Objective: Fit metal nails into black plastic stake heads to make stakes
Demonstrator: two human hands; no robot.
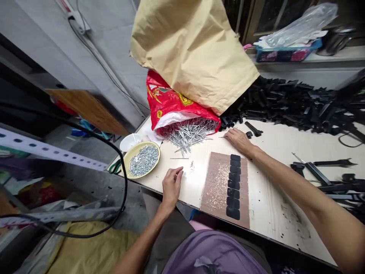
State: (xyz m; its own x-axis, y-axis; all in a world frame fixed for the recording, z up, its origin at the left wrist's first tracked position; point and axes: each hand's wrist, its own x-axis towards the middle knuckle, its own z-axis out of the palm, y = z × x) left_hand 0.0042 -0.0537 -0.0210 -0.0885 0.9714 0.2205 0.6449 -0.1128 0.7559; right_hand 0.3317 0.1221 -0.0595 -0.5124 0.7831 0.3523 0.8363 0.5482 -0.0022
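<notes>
My left hand (172,185) is near the table's front edge, thumb and forefinger pressed together; anything between them is too small to make out. My right hand (238,141) reaches across to the back of the table, fingers curled, with the end of a thin metal pin showing at its fingertips. Between the hands and the wall, a heap of long metal pins (186,133) spills from a red plastic bag (162,97). One loose pin (179,158) lies beyond my left hand. A yellow bowl (155,167) holds many small shiny metal pieces.
A brown board (212,163) carries a column of black plastic pieces (234,179). Black plastic parts (285,99) are piled at the back right, with more at the right edge. Tan paper (191,49) covers the red bag. A white dish (129,141) and a black cable (126,182) are on the left.
</notes>
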